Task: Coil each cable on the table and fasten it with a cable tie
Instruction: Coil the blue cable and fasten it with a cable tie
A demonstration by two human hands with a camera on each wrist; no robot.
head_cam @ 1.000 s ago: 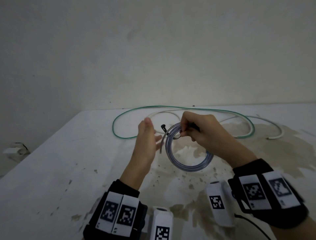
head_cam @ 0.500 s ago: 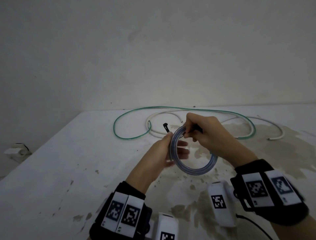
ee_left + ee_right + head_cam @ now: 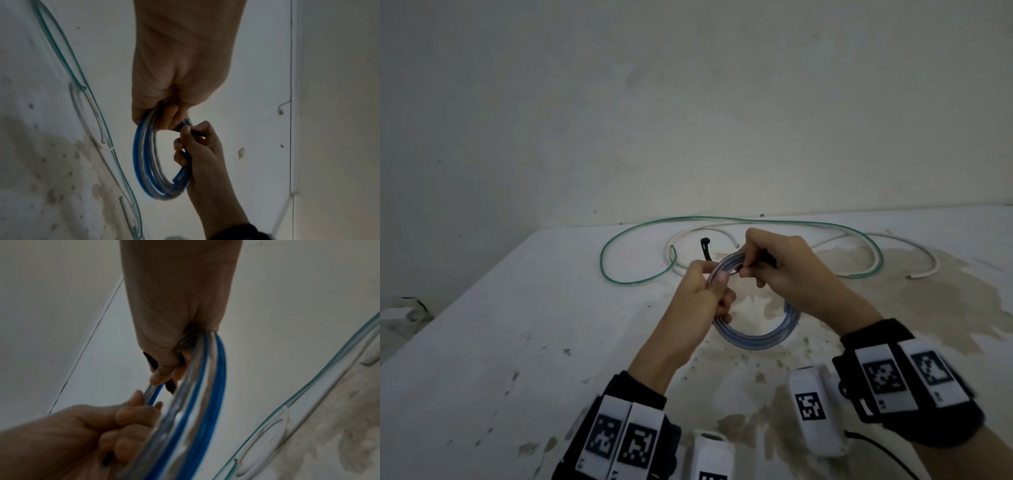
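A blue and clear cable coil (image 3: 753, 337) is held upright above the table. My left hand (image 3: 709, 291) grips its upper left side, fingers curled round the strands (image 3: 144, 162). My right hand (image 3: 774, 270) holds the top of the coil (image 3: 205, 386) and pinches a black cable tie (image 3: 170, 386) against it. The tie's head end (image 3: 703, 246) sticks up behind my left hand. In the left wrist view the right hand's fingertips (image 3: 186, 131) pinch the tie right beside my left fingers. How far the tie wraps round the strands is hidden by the hands.
A loose green cable (image 3: 619, 274) and a loose white cable (image 3: 928, 270) lie snaking across the far part of the stained white table (image 3: 500, 342), close to the wall. The table's left edge runs diagonally at the left.
My left hand, open beside the coil a second ago, has closed round the coil's left side. The right hand has kept its hold at the top.
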